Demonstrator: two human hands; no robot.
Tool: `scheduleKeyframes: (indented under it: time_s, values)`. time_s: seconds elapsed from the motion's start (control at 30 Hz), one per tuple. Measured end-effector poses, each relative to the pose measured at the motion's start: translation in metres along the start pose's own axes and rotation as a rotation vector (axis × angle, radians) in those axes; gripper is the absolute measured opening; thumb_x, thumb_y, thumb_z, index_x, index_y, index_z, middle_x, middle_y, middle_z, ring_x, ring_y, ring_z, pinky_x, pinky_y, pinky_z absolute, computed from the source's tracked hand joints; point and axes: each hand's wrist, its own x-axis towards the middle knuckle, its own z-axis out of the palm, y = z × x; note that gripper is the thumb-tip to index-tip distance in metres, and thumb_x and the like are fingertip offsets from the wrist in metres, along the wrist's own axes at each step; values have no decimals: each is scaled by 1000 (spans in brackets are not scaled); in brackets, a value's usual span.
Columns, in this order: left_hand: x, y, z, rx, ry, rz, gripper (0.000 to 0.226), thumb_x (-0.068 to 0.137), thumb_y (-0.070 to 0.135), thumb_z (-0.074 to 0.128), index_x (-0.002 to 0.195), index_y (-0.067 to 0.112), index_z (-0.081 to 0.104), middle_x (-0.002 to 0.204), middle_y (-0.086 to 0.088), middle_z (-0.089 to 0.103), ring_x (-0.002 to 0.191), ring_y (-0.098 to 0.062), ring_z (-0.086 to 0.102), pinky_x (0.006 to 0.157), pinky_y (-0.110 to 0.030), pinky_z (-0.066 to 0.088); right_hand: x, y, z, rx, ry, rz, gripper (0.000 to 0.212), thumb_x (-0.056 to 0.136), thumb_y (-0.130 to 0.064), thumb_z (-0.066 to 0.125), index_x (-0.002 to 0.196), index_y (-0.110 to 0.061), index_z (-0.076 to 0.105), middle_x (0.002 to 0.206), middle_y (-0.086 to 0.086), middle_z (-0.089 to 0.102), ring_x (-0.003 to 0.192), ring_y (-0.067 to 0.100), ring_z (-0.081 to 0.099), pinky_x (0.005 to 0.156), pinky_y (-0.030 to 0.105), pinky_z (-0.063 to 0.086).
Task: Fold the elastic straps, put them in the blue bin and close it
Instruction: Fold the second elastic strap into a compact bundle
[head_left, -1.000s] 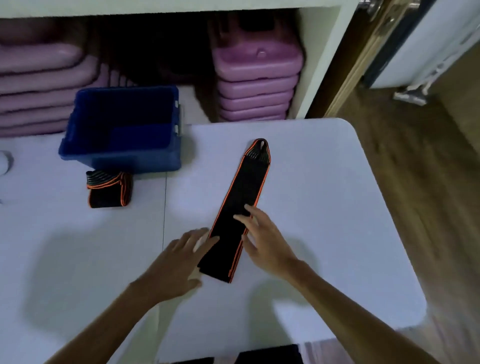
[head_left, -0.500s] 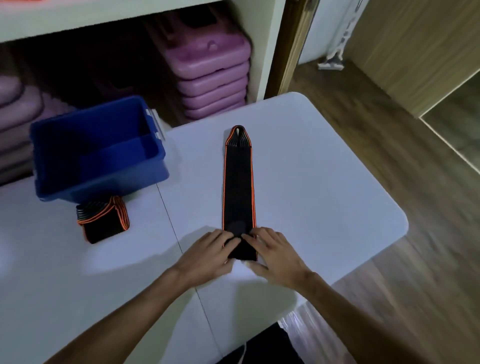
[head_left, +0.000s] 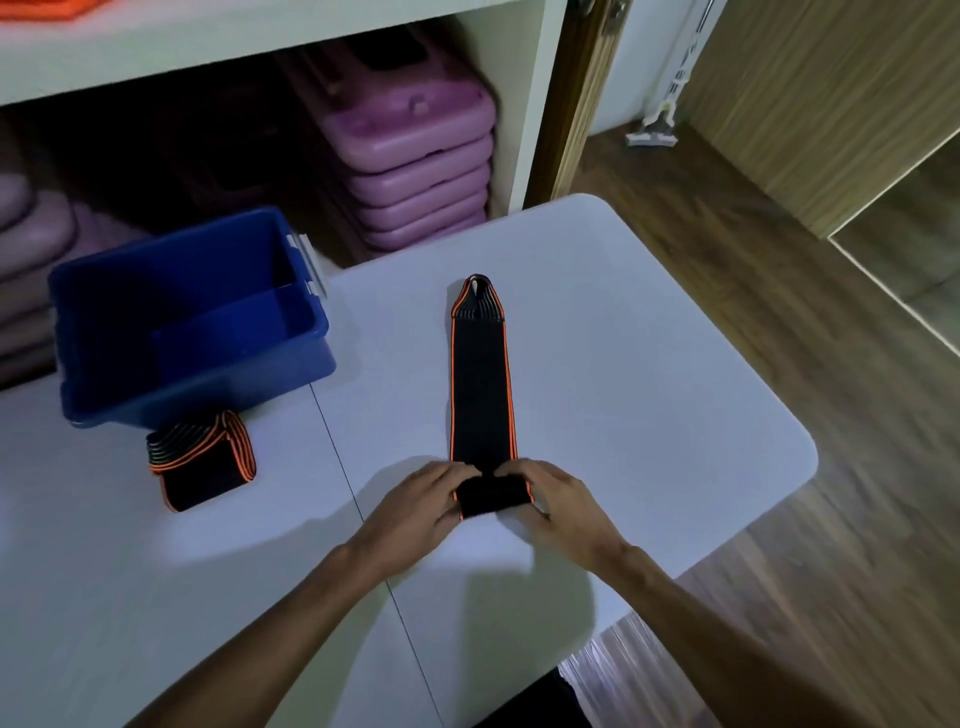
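Head view shows a long black elastic strap with orange edging lying flat on the white table, a little right of the frame's centre. Its long axis runs nearly straight up and down the frame; the tapered looped end points toward the top of the frame, and the near end is turned over onto itself in a short fold at lower centre. The left hand grips the left side of that fold, fingers curled over its top edge, and the right hand grips the right side the same way, so the fold sits between the two hands and the rest of the strap stretches away above them. Bare tabletop lies on both sides of the strap, more to the right, where the table's rounded edge drops to wooden floor; a seam in the tabletop runs just left of the strap.

A second strap, already folded into a bundle, lies at centre left, well apart from the hands and just below the blue bin. The bin stands open in the left part of the frame at the table's far edge. Behind it, in the upper frame, a white shelf unit holds stacked purple step platforms.
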Motion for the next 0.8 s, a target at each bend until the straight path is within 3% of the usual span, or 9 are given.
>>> scheduleKeyframes:
  time_s: [0.1,0.2,0.27,0.33,0.43,0.57,0.7,0.8]
  values:
    - [11,9,-5,-251,71,-237,30,95,30,54,125,25,49,105,5,68,99,-8,63,89,-30,50,13,-9,-3,137,47,172,26,94,-33,57,120,-33,53,88,-11,68,77,5,61,69,23,48]
    - [26,15,-5,-349,164,-373,40,94,27,58,130,23,42,87,4,70,81,-6,66,76,-23,53,30,-12,-4,250,81,284,28,95,-32,58,122,-33,50,62,-4,62,52,9,50,53,23,39]
    - [35,18,-4,-351,209,-436,44,92,21,60,132,18,40,82,-1,69,78,-12,66,72,-24,52,38,-12,-3,256,98,339,35,95,-31,58,127,-30,47,52,-15,56,50,4,49,52,16,35]
    - [43,19,-3,-329,223,-489,46,91,15,61,132,14,41,77,-4,67,76,-17,65,72,-29,52,43,-11,-1,250,115,387,40,93,-29,59,131,-28,47,49,-15,52,52,3,51,53,16,38]
    - [50,19,2,-258,224,-522,46,90,14,61,132,15,42,73,-1,65,75,-18,64,72,-32,53,46,-10,1,242,119,413,46,92,-25,60,136,-25,45,59,-13,50,59,5,52,58,19,42]
    - [51,19,4,-114,254,-567,39,89,22,63,126,15,52,89,-1,54,80,-19,56,74,-28,45,46,-15,-7,207,121,370,57,90,-24,61,143,-26,38,89,-7,55,90,11,56,73,17,45]
    - [51,32,9,-61,271,-594,22,93,22,57,114,17,63,88,-1,56,78,-17,55,73,-27,46,45,-26,-7,228,208,319,32,93,-7,49,123,-17,52,91,-12,52,94,16,57,77,23,46]
    - [52,49,19,-79,291,-605,23,94,16,52,115,18,61,91,1,56,78,-14,54,71,-22,41,39,-36,8,316,220,315,43,90,4,32,121,-23,42,101,0,60,83,6,61,65,11,44]
